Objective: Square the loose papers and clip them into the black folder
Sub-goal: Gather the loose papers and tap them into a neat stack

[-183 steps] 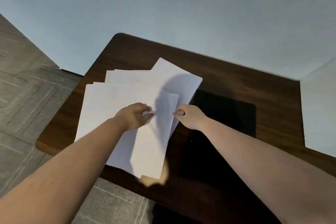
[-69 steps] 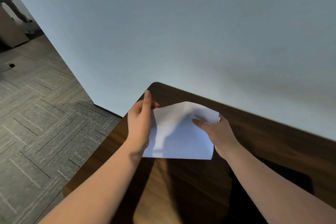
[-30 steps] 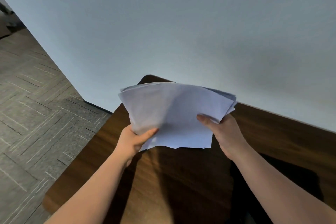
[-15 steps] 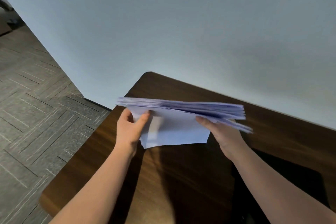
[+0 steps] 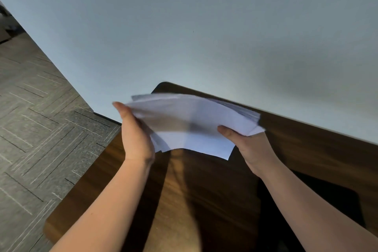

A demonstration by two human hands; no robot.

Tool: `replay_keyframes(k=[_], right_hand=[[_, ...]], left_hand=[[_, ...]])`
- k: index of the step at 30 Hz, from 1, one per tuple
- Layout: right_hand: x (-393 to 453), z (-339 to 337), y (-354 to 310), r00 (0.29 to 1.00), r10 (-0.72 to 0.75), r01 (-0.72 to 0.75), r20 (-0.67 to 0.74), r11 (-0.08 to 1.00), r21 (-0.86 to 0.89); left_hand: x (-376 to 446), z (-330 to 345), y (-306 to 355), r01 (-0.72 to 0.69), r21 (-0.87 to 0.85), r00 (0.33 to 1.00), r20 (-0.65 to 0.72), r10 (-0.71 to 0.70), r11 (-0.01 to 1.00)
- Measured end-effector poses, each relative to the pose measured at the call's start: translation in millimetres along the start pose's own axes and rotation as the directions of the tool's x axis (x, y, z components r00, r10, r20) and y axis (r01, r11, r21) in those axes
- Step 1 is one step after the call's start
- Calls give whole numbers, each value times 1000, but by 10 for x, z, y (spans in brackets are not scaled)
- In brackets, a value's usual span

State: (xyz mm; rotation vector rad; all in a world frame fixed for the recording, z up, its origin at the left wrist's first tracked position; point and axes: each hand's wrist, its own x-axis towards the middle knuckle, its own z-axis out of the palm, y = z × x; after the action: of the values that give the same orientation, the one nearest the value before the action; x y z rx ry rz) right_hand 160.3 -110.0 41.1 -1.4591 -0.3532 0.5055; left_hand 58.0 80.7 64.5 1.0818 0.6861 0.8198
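Observation:
A stack of white papers [image 5: 190,122] hangs in the air above the brown table [image 5: 194,200], tilted and blurred, with its sheets uneven at the edges. My left hand [image 5: 136,135] lies flat against the stack's left edge, fingers straight. My right hand [image 5: 249,145] grips the stack's right side, thumb on top. The black folder [image 5: 337,196] lies flat on the table at the lower right, partly hidden behind my right forearm.
A pale wall [image 5: 204,26] rises right behind the table's far edge. Grey carpet tiles [image 5: 36,129] cover the floor to the left of the table, whose left edge runs diagonally down the view.
The sheets lay spread on the table, then were gathered and lifted. Over the last second the stack has tipped from edge-on to a slanted face, and my left hand moved up along its left edge.

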Motion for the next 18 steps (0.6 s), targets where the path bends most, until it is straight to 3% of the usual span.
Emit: replay_keyframes(k=[10,18], right_hand=[[39,57,-53,1000,21,-21,-5,998,-56],[59,49,-84,1000,9,-8,19,1000,-20]], left_hand=[[82,-270,-558,198,91,970,-165,-181,976],[176,-58,-366,116,-73,962,-240,-130,991]])
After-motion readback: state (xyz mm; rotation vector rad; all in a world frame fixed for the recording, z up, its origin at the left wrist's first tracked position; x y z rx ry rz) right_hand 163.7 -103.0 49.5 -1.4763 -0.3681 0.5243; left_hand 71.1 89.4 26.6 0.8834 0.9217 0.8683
